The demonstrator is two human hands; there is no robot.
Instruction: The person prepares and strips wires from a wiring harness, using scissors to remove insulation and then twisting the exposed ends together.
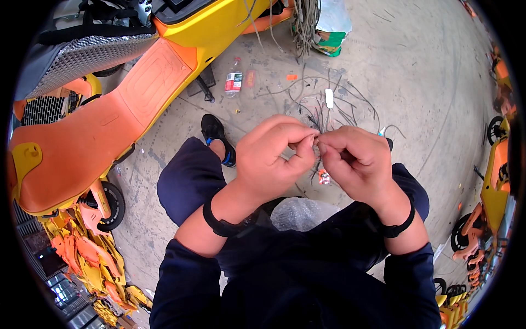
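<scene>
In the head view, the bare left hand (276,156) and bare right hand (357,162) meet fingertip to fingertip. On each, thumb and index finger are pinched together; anything between them is too small to tell. Thin dark loose wires (316,114) lie spread on the grey concrete floor (427,60), just beyond and partly behind the hands, with a small white oblong tag (329,98) among them. A clear plastic bottle with a red label (233,81) lies left of the wires.
</scene>
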